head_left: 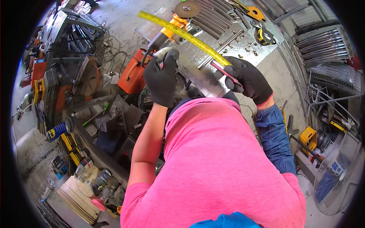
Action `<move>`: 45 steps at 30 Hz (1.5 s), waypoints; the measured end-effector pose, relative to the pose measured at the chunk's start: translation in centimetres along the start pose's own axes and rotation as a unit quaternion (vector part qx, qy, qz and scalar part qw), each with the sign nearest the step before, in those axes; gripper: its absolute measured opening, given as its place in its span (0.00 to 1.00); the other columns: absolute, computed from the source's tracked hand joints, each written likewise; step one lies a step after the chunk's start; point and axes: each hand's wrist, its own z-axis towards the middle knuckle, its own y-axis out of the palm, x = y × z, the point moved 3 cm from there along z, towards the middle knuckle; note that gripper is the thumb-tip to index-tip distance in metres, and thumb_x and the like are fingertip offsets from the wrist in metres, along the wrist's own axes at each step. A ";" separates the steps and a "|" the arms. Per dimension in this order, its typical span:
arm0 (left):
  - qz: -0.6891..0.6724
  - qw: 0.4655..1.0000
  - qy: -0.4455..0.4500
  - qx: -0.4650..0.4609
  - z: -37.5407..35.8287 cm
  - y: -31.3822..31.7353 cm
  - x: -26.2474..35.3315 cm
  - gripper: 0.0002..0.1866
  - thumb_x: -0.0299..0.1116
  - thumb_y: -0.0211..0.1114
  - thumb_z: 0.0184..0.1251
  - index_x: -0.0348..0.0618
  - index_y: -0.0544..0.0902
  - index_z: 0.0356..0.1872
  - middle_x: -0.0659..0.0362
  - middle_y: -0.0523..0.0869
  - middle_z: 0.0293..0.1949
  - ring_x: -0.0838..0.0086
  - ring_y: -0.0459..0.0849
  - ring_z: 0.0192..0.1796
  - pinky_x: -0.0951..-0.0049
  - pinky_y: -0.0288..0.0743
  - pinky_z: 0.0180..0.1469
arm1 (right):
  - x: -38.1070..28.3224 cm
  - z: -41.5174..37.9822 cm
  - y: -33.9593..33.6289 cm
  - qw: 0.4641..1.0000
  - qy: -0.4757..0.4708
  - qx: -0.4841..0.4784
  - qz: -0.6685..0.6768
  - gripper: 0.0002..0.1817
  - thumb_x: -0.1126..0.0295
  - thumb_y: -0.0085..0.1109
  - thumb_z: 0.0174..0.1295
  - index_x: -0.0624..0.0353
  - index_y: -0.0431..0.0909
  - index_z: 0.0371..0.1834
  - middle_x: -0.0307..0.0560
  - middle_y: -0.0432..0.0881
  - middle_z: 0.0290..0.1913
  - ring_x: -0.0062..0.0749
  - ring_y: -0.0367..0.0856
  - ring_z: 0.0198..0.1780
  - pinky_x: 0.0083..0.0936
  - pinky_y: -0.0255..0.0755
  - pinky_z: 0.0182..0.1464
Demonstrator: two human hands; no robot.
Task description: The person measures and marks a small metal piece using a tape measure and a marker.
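My left hand [161,78], in a dark glove, is closed around a pale, crumpled thing [164,55] that I cannot make out, with a small red spot on it. On the other side, my right hand [249,78], gloved too, grips a yellow measuring tape strip [182,34] and a thin red stick [224,72]. The strip slants up and left from my right hand, over the metal work surface. Between my hands, nearer my body, lies a grey metal piece [205,81]. An orange angle grinder [167,34] with a brown disc [187,8] rests beyond the strip.
Metal tubes [211,17] and a tape measure case [265,36] lie on the work surface. An orange toolbox [132,72] stands left of it. A fan [339,176] is at the lower right, a blue can [57,130] at the left, and steel racks [323,47] at the right.
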 end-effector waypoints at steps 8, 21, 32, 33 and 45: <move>-0.137 0.905 -0.270 -0.297 2.5 4.6 -1.3 0.17 0.43 0.72 0.74 0.40 0.87 0.51 0.60 0.90 0.40 0.79 0.84 0.37 0.77 0.75 0.36 | 0.8 2.7 1.7 0.994 0.011 0.021 -0.106 0.33 0.58 0.61 0.77 0.66 0.68 0.78 0.47 0.89 0.51 0.20 0.88 0.38 0.20 0.83 0.37; -0.238 0.875 -0.297 -0.299 4.7 3.8 -2.8 0.17 0.46 0.76 0.69 0.41 0.87 0.43 0.58 0.90 0.32 0.75 0.87 0.26 0.76 0.74 0.26 | 2.7 4.3 -0.2 0.994 -0.063 -0.035 -0.076 0.27 0.59 0.48 0.85 0.67 0.68 0.77 0.52 0.82 0.67 0.28 0.81 0.67 0.23 0.75 0.70; -0.217 0.888 -0.249 -0.321 4.8 3.6 -1.0 0.15 0.40 0.73 0.75 0.42 0.82 0.51 0.57 0.90 0.35 0.77 0.88 0.25 0.78 0.73 0.20 | 1.7 3.0 1.1 0.976 -0.115 0.010 -0.186 0.29 0.51 0.47 0.85 0.65 0.71 0.76 0.49 0.88 0.54 0.28 0.88 0.46 0.26 0.83 0.52; -0.207 0.890 -0.244 -0.326 4.8 3.7 -0.8 0.16 0.40 0.73 0.75 0.42 0.81 0.52 0.58 0.90 0.35 0.77 0.88 0.25 0.78 0.73 0.20 | 2.0 3.1 1.0 0.976 -0.115 0.010 -0.186 0.29 0.51 0.47 0.85 0.65 0.71 0.76 0.49 0.88 0.54 0.28 0.88 0.46 0.26 0.83 0.52; -0.139 0.916 -0.199 -0.320 4.1 4.5 -0.6 0.19 0.48 0.73 0.74 0.38 0.86 0.41 0.57 0.88 0.25 0.73 0.86 0.22 0.75 0.76 0.25 | 2.1 2.4 1.3 0.994 -0.020 0.091 -0.055 0.29 0.59 0.60 0.78 0.68 0.73 0.73 0.46 0.88 0.47 0.23 0.87 0.41 0.19 0.80 0.40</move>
